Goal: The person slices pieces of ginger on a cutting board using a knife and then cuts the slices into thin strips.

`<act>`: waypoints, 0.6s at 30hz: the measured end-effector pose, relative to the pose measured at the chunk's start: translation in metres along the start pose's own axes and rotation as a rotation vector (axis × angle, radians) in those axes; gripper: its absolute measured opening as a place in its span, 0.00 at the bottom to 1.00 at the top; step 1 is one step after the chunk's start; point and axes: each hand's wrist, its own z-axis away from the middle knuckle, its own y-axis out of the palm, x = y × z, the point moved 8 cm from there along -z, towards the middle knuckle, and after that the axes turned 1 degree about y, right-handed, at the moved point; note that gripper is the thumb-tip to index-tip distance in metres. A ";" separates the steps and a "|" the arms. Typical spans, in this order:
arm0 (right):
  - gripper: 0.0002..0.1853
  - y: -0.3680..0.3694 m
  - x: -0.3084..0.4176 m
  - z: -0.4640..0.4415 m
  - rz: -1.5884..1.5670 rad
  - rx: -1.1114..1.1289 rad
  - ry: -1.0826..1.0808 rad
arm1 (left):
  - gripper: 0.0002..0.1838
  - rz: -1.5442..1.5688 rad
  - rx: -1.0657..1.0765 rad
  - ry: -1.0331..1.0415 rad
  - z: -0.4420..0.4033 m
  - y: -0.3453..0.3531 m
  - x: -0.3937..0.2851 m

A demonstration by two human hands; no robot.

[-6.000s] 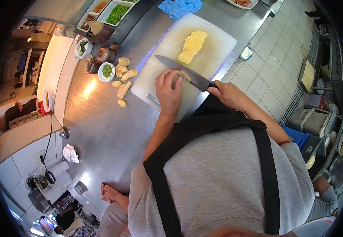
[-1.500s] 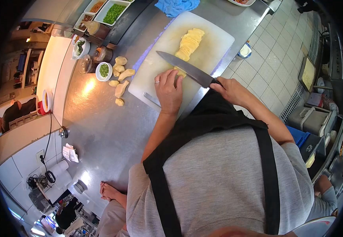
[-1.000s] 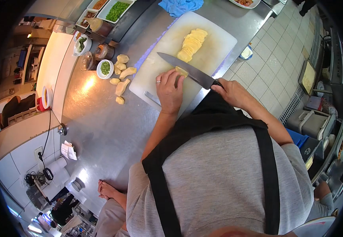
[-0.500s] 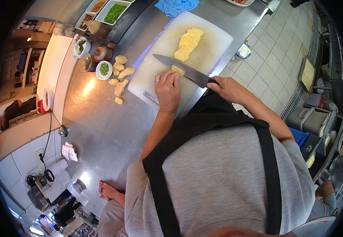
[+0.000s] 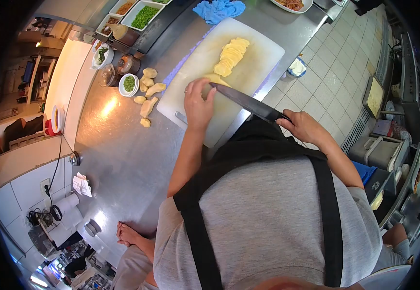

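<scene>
The fingers of my left hand (image 5: 198, 105) are curled against a pale yellow piece of peeled ginger (image 5: 216, 79) on the white cutting board (image 5: 264, 46). My right hand (image 5: 304, 126) is wrapped round the black handle of a large kitchen knife (image 5: 248, 103). Its blade slants across the board, the tip close to my left thumb and beside the ginger piece. Overlapping thin ginger slices (image 5: 231, 57) lie in a row farther up the board. Several uncut peeled ginger pieces (image 5: 147, 107) rest on the steel counter to the left.
Beside the uncut pieces stands a white bowl of chopped greens (image 5: 129, 84), with lidded jars (image 5: 127, 65) behind it. A blue cloth (image 5: 218, 10) lies beyond the board. Another person's hands (image 5: 128, 234) rest at the counter's near left. A white tub (image 5: 297, 67) is at the right.
My right hand has drawn the knife to the right and toward me, its tip leaving the far left of the board. My left hand has shifted slightly up and left; the ginger piece now lies flatter.
</scene>
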 end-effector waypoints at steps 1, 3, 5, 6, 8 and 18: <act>0.25 -0.002 0.001 0.001 0.009 -0.022 -0.018 | 0.12 0.055 0.038 -0.064 -0.005 -0.001 0.004; 0.25 -0.002 0.001 0.002 0.004 -0.015 -0.012 | 0.15 0.164 0.112 -0.193 -0.016 -0.003 0.009; 0.25 -0.002 0.001 0.001 0.004 -0.017 -0.006 | 0.16 0.138 0.188 -0.166 -0.024 -0.001 0.016; 0.25 -0.001 0.001 0.001 0.008 -0.020 0.000 | 0.16 0.126 0.226 -0.153 -0.028 0.002 0.020; 0.25 -0.001 0.000 0.002 0.012 -0.024 0.019 | 0.15 0.019 0.168 -0.073 -0.040 -0.001 0.024; 0.24 -0.001 0.006 0.007 0.092 -0.105 0.014 | 0.07 0.190 0.479 -0.210 -0.070 0.012 0.036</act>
